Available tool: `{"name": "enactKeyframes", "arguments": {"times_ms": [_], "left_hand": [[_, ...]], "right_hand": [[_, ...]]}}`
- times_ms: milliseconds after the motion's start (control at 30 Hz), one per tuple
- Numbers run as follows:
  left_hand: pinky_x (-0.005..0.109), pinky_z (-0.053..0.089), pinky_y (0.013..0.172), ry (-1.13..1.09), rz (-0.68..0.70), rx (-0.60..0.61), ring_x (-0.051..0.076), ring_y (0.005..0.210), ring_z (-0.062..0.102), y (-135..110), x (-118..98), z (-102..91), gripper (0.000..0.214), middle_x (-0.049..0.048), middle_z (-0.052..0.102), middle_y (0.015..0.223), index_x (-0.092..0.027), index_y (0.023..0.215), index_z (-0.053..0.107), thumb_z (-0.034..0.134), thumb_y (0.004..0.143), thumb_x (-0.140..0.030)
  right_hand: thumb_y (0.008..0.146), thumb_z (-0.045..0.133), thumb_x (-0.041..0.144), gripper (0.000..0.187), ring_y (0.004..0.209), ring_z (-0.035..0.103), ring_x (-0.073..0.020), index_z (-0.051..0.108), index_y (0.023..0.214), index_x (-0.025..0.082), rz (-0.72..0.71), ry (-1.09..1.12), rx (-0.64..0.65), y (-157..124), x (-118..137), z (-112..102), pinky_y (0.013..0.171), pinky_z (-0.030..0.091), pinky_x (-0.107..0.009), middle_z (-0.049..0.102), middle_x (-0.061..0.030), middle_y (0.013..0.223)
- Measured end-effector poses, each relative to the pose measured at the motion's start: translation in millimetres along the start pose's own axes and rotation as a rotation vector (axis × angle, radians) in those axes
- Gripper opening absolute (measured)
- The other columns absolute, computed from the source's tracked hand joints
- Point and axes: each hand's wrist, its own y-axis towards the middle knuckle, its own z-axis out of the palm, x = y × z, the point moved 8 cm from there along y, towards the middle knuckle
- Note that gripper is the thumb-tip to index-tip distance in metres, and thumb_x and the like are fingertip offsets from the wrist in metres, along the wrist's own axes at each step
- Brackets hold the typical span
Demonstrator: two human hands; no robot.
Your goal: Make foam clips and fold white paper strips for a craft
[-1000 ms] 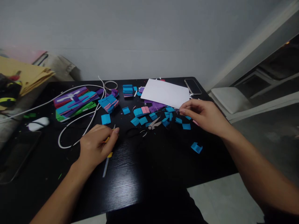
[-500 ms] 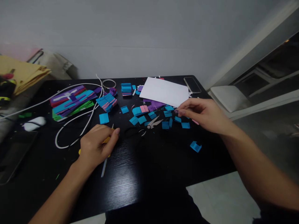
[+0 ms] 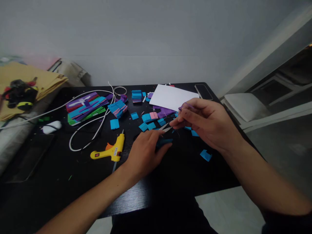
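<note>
My left hand [image 3: 146, 151] is closed around the dark handles of a pair of scissors [image 3: 165, 128] on the black table [image 3: 136, 198]; the silver blades stick out toward my right hand. My right hand [image 3: 207, 125] hovers just above the blades, fingers pinched on a small purple paper strip [image 3: 184, 105]. A yellow glue gun [image 3: 109, 151] lies on the table to the left of my left hand, untouched. Several blue folded paper pieces [image 3: 148, 122] and a pink one [image 3: 153, 115] are scattered behind both hands.
A white sheet [image 3: 173, 96] and a phone [image 3: 203, 91] lie at the far right of the table. A stack of coloured paper strips [image 3: 85, 107], a white cable [image 3: 97, 125] and a tape ring [image 3: 120, 90] sit at the left. One blue piece [image 3: 206, 155] lies near the right edge.
My left hand let go of the yellow glue gun and moved right onto the scissors. My right hand moved left toward the blades, pinching a purple strip. The view shifted slightly.
</note>
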Motion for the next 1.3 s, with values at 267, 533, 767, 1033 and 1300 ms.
{"name": "enactKeyframes", "arguments": {"times_ms": [267, 533, 767, 1033, 1300], "left_hand": [[0.044, 0.056, 0.089, -0.133, 0.034, -0.038, 0.025, 0.102, 0.069, 0, 21, 0.9, 0.009, 0.0092, 0.075, 0.110, -0.020, 0.100, 0.073, 0.066, 0.098, -0.024], [0.031, 0.051, 0.072, -0.195, -0.123, -0.060, 0.017, 0.080, 0.062, 0, 32, -18.5, 0.020, 0.0040, 0.063, 0.086, -0.019, 0.093, 0.074, 0.057, 0.102, -0.025], [0.024, 0.047, 0.063, -0.395, -0.268, -0.083, 0.013, 0.070, 0.061, -4, 45, -16.8, 0.023, -0.0012, 0.066, 0.076, -0.020, 0.090, 0.072, 0.056, 0.104, -0.029], [0.026, 0.053, 0.071, -0.423, -0.244, -0.097, 0.015, 0.080, 0.068, -7, 40, -16.2, 0.014, 0.0021, 0.073, 0.090, -0.021, 0.097, 0.075, 0.061, 0.101, -0.024], [0.027, 0.052, 0.073, -0.296, -0.185, -0.187, 0.014, 0.082, 0.067, -7, 42, -46.6, 0.008, 0.0023, 0.073, 0.090, -0.020, 0.096, 0.076, 0.068, 0.096, -0.020]], "right_hand": [[0.088, 0.080, 0.025, 0.007, 0.072, 0.071, -0.0108, 0.075, 0.082, 0.024, -0.038, 0.028, -0.428, 3, 18, -83, 0.074, 0.064, -0.023, 0.071, 0.0027, 0.078], [0.083, 0.081, 0.028, 0.007, 0.087, 0.076, -0.0241, 0.078, 0.087, 0.024, -0.012, -0.591, -0.201, 20, -29, -100, 0.092, 0.062, -0.049, 0.079, -0.0048, 0.092], [0.087, 0.077, 0.021, 0.026, 0.141, 0.055, -0.0317, 0.077, 0.112, 0.027, -0.203, -0.931, 0.007, -6, -54, -18, 0.121, 0.039, -0.061, 0.068, -0.0074, 0.140], [0.079, 0.087, 0.033, 0.051, 0.100, 0.076, -0.0228, 0.065, 0.125, 0.025, 0.169, -0.230, 0.046, -30, -101, 33, 0.089, 0.063, -0.040, 0.077, -0.0064, 0.112], [0.082, 0.084, 0.036, 0.025, 0.079, 0.075, -0.0182, 0.071, 0.095, 0.019, 0.274, -0.068, 0.048, -33, -108, 22, 0.076, 0.064, -0.034, 0.075, -0.0026, 0.085]]}}
